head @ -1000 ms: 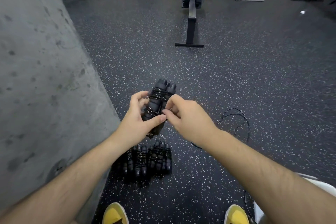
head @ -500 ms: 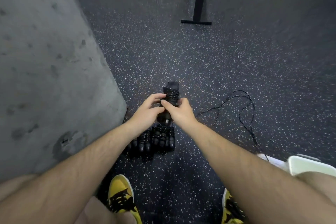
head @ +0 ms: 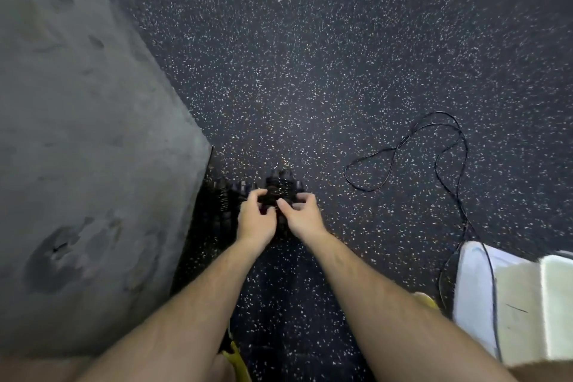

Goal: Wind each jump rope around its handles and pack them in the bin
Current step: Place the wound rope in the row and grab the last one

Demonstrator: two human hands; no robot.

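Both hands have come down: left hand [head: 255,220] and right hand [head: 302,215] pinch the wound jump rope [head: 279,191] between their fingertips, low over the floor bundles [head: 221,201]; its handles point away from the person.

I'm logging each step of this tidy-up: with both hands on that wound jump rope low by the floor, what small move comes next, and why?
Probably set the wound jump rope down at the right end of the row of wound ropes and let go. The left hand and right hand grip it right beside that row, and one loose jump rope lies unwound on the floor.
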